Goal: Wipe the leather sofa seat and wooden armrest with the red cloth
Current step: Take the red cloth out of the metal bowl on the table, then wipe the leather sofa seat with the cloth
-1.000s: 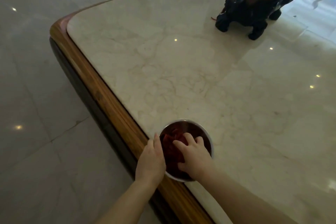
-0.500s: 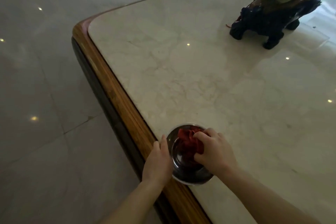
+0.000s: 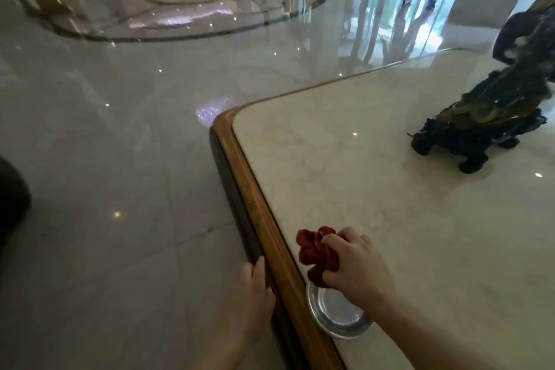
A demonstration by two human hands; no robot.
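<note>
Cloth (image 3: 317,252): now lifted out of the bowl (image 3: 336,312), bunched in your right hand's (image 3: 357,270) closed fingers. Left hand (image 3: 255,294): off the bowl, fingers together on the table (image 3: 390,189) edge. Wiping can begin.

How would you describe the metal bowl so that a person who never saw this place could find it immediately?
Start at the large pale marble table with a wooden rim. Follow that rim toward the camera to the near edge, where the right hand holds a crumpled red cloth. The small round shiny metal bowl sits just beneath that hand; it is the only metal object there, unlike the dark animal figurine farther back.
</note>
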